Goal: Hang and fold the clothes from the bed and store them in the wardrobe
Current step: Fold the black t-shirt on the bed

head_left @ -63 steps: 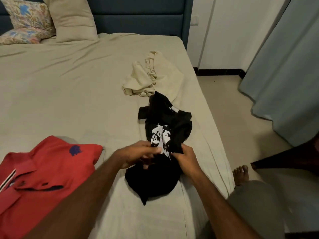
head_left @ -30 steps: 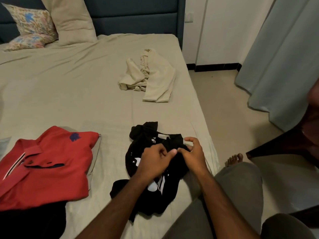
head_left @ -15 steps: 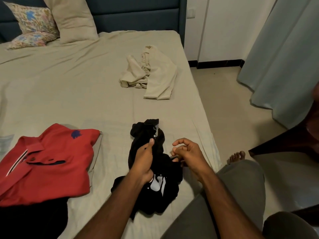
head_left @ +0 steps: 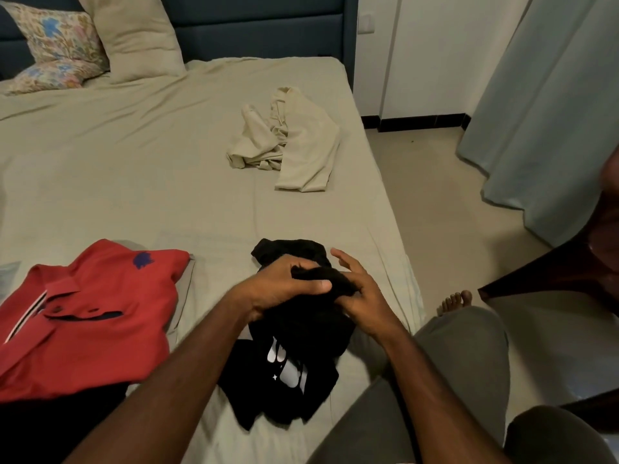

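Bed point(head_left: 134, 182), wide, covered in a creased beige sheet, with a dark blue padded headboard point(head_left: 261, 31) at the far end. It carries all the clothes listed.

Curtain point(head_left: 552, 112), pale grey-blue fabric, hanging to the tiled floor at the right, well apart from the bed.

Red polo shirt point(head_left: 100, 316), cotton with a navy chest emblem and a striped collar edge, lying flat near the left of the near bed edge, collar toward the left. Just below it lies a dark cloth, kind unclear.

Black T-shirt with a white print point(head_left: 288, 373), crumpled, on the near right part of the bed beside the person's grey-trousered knee point(head_left: 452, 363). Its long axis runs from the near edge away toward the headboard; the print faces up at the near end, the far end is bunched and raised in the hands.

Beige trousers point(head_left: 294, 145), light woven cloth, rumpled, farther up the bed by its right edge, one leg pointing toward the near side.

Plain beige pillow point(head_left: 134, 38) and floral patterned pillow point(head_left: 57, 45), propped against the headboard at the far left, touching.

Left hand point(head_left: 284, 286), forearm reaching in from the lower left, back up, fingers point(head_left: 308, 286) curled round a black fold of the T-shirt.

Right hand point(head_left: 361, 296), forearm from the lower right, thumb side pressed into the same bunch just beside the left hand; its forefinger and the fingers next to it are spread and lifted off the cloth.
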Tool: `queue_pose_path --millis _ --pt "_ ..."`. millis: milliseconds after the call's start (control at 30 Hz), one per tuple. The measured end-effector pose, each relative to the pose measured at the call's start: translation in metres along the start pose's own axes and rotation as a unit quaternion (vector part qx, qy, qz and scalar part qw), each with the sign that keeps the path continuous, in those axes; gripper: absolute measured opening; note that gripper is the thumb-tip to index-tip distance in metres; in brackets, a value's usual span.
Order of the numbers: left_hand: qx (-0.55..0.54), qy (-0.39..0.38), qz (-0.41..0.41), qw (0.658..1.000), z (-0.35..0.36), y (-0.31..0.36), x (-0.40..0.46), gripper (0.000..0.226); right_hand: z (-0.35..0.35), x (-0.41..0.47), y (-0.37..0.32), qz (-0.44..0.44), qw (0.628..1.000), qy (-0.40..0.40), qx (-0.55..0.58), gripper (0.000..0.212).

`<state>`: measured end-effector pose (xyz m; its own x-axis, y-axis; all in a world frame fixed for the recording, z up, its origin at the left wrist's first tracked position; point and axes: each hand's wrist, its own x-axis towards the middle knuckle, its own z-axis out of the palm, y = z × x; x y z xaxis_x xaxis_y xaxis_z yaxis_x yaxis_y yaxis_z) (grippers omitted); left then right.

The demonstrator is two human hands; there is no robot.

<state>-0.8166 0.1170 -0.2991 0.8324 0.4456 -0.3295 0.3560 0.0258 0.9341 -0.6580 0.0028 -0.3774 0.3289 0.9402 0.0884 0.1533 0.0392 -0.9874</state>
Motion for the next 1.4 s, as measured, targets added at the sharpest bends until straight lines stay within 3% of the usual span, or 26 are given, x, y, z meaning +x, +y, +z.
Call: queue_pose_path --millis 100,167,200,267,333,400,500,567,667,800,1000,1067,1133,1200,1233,1300,1400 --pt "0.156 0.149 0.006 0.976 -0.029 0.012 0.007 0.028 -0.007 0.005 0.001 -0.036 0.992 0.117 0.023 0.019" --pt "0.160 0.234 0.015 0.959 -0.044 0.018 0.010 0.025 -0.009 0.004 -0.002 -0.039 0.985 0.161 0.055 0.006" --pt "0.155 0.262 0.020 0.952 -0.050 0.020 0.012 0.019 -0.008 0.004 -0.003 -0.042 0.982 0.178 0.056 0.019" --pt "0.171 0.272 0.027 0.947 -0.058 0.023 0.015 0.012 -0.008 0.002 -0.003 -0.063 0.981 0.181 0.037 0.041" --pt "0.222 0.270 0.023 0.937 -0.062 0.022 0.016 0.010 -0.009 0.000 -0.004 -0.065 0.986 0.154 0.024 0.048" --pt "0.205 0.282 0.021 0.937 -0.064 0.019 0.018 0.014 -0.012 -0.002 -0.002 -0.038 0.994 0.103 -0.016 0.036" --pt "0.010 0.266 0.020 0.964 -0.067 0.022 0.016 0.023 -0.016 -0.003 0.006 0.025 0.993 0.016 -0.116 0.017" --pt "-0.056 0.254 0.028 0.965 -0.071 0.032 0.015 0.021 -0.025 0.003 0.006 0.039 0.984 0.028 -0.171 0.017" --pt "0.055 0.262 0.103 0.958 -0.092 0.064 0.012 0.006 -0.056 0.032 -0.028 0.015 0.975 0.078 -0.209 0.017" --pt "0.317 0.308 0.193 0.876 -0.142 0.133 0.005 0.020 -0.095 0.079 -0.128 -0.073 0.968 0.147 -0.191 0.047" --pt "0.304 0.391 0.341 0.799 -0.182 0.225 -0.023 0.010 -0.132 0.105 -0.267 -0.202 0.942 0.231 -0.134 0.036" --pt "0.310 0.414 0.352 0.780 -0.191 0.243 -0.028 0.011 -0.142 0.108 -0.292 -0.183 0.940 0.219 -0.188 0.025" --pt "0.307 0.410 0.332 0.792 -0.198 0.253 -0.033 0.015 -0.152 0.107 -0.305 -0.076 0.935 0.141 -0.315 0.014" --pt "0.264 0.364 0.300 0.842 -0.198 0.260 -0.042 0.013 -0.161 0.100 -0.313 0.010 0.919 0.062 -0.389 0.005" --pt "0.233 0.340 0.281 0.867 -0.196 0.261 -0.045 0.010 -0.163 0.098 -0.316 0.014 0.919 0.057 -0.389 0.012" --pt "0.176 0.324 0.263 0.891 -0.193 0.265 -0.051 0.013 -0.161 0.095 -0.320 -0.031 0.928 0.114 -0.354 0.020" --pt "0.104 0.344 0.301 0.883 -0.191 0.275 -0.057 0.020 -0.148 0.093 -0.322 -0.131 0.915 0.288 -0.251 0.025"
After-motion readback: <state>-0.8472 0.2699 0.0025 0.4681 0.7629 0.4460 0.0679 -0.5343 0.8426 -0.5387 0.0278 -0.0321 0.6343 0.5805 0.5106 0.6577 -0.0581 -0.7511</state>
